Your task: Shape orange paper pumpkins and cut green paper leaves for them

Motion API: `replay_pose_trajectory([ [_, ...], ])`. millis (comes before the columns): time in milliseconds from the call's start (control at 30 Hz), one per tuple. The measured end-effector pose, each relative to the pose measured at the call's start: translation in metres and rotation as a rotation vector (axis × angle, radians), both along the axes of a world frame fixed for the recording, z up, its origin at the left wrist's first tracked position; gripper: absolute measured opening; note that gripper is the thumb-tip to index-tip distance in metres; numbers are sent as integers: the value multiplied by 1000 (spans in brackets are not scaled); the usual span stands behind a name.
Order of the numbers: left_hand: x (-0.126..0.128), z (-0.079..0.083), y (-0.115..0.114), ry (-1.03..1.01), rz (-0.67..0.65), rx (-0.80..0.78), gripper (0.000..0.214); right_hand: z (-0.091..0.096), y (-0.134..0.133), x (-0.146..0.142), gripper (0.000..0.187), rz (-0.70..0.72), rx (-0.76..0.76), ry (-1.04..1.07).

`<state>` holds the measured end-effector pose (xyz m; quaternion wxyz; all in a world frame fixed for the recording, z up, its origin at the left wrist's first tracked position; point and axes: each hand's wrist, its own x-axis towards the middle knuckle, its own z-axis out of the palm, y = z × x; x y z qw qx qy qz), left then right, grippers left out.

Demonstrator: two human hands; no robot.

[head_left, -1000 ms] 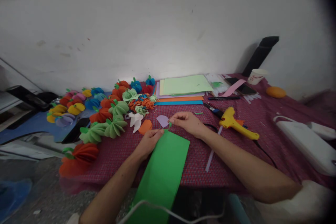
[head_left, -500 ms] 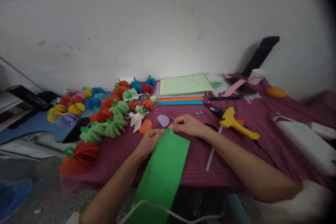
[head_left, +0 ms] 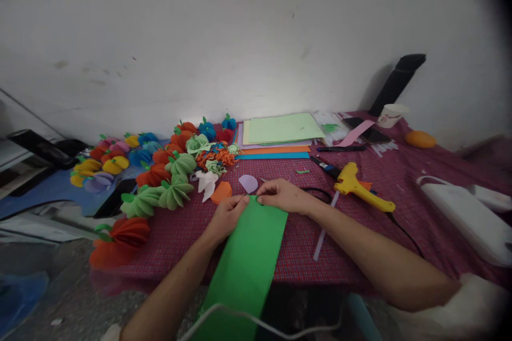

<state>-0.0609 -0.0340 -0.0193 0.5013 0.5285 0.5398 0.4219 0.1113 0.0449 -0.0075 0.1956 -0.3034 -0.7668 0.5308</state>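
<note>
A long sheet of green paper (head_left: 250,261) hangs from the table's front edge toward me, its upper end between my two hands. My left hand (head_left: 230,216) pinches the top left corner with thumb and fingers. My right hand (head_left: 282,195) is closed on the top edge, a short way right of the left thumb. Just beyond my fingers lie a purple paper piece (head_left: 248,184) and an orange paper piece (head_left: 221,192). Scissors (head_left: 318,192) lie behind my right hand, mostly hidden, with a black handle loop showing.
Several folded-paper pumpkins (head_left: 176,192) crowd the left side, beside paper scraps (head_left: 218,157). Coloured sheets (head_left: 284,129) are stacked at the back. To the right are a yellow glue gun (head_left: 362,189) with a glue stick, a paper cup (head_left: 392,115), an orange fruit (head_left: 421,139) and a white power strip (head_left: 466,218).
My right hand has come down onto the top edge of the green paper, and the sheet's upper right corner has shifted slightly. My left hand keeps its hold.
</note>
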Motion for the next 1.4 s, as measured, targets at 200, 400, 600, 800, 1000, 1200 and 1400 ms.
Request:
replay_pose_trajectory([
  [200,-3,-5,2,44,5,39,39,0,0,0,19,-42,-69,-13],
  [400,-3,-6,2,58,8,43,38,0,-1,1,18,-33,-110,-37],
  [600,-1,-3,1,39,4,5,35,3,-2,1,16,-54,-94,-36],
  [800,1,1,0,-4,49,-86,33,3,-1,2,16,-63,-98,-29],
  [1000,2,5,-1,-26,81,-84,37,4,1,2,18,-85,-95,-53],
  [1200,0,4,0,-60,109,-98,35,8,15,11,23,-194,54,-49],
  [1400,-5,0,2,-131,144,-108,30,5,33,24,22,-365,362,-354],
])
